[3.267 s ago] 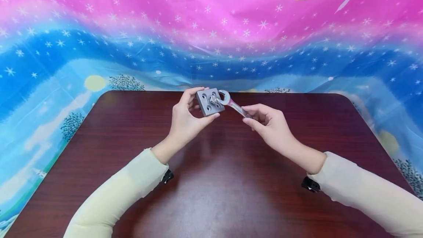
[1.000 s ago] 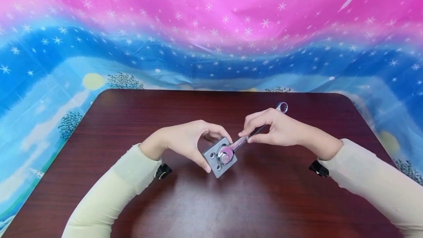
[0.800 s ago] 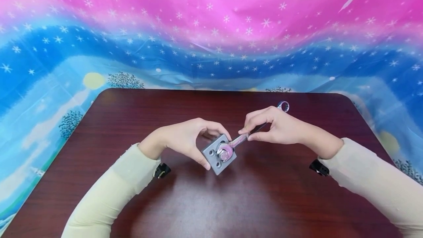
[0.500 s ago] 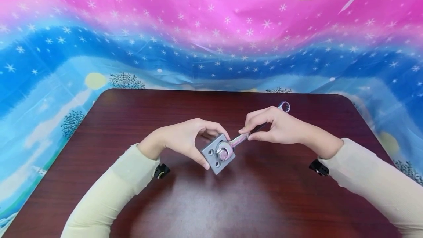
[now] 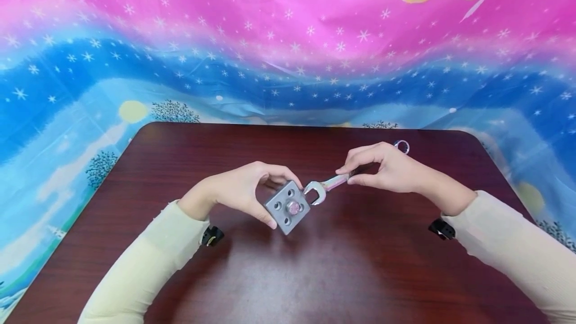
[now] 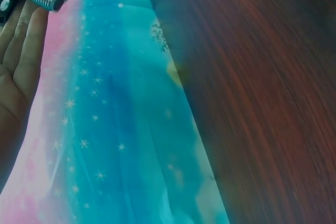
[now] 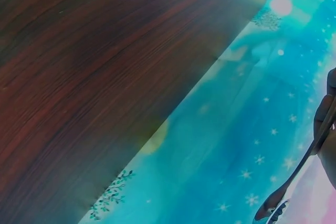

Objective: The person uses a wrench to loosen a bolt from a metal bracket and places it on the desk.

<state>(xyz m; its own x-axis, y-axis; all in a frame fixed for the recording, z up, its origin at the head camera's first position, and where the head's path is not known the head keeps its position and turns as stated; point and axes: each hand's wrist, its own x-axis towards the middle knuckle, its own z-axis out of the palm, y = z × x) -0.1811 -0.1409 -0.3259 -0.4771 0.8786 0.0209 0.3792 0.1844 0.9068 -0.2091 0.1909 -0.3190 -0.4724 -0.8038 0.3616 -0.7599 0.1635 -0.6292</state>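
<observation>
A pink-and-blue snowflake backdrop (image 5: 315, 29) hangs at 12 o'clock behind the glossy, red-brown wood-grain bench (image 5: 315, 274). The right grip (image 5: 387, 170) pinches a silver wrench (image 5: 335, 182), open end facing 8 o'clock. At 6 o'clock, the left grip (image 5: 240, 186) holds a square grey plate (image 5: 283, 211) with 4 holes; its bright bolt (image 5: 293, 207) protrudes, apart from the wrench.

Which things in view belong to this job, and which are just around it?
In the job:
metal plate, gripped by left hand
bolt in the plate
wrench, held by right hand, off the bolt

Just around:
table
patterned cloth
black devices at the cuffs
</observation>
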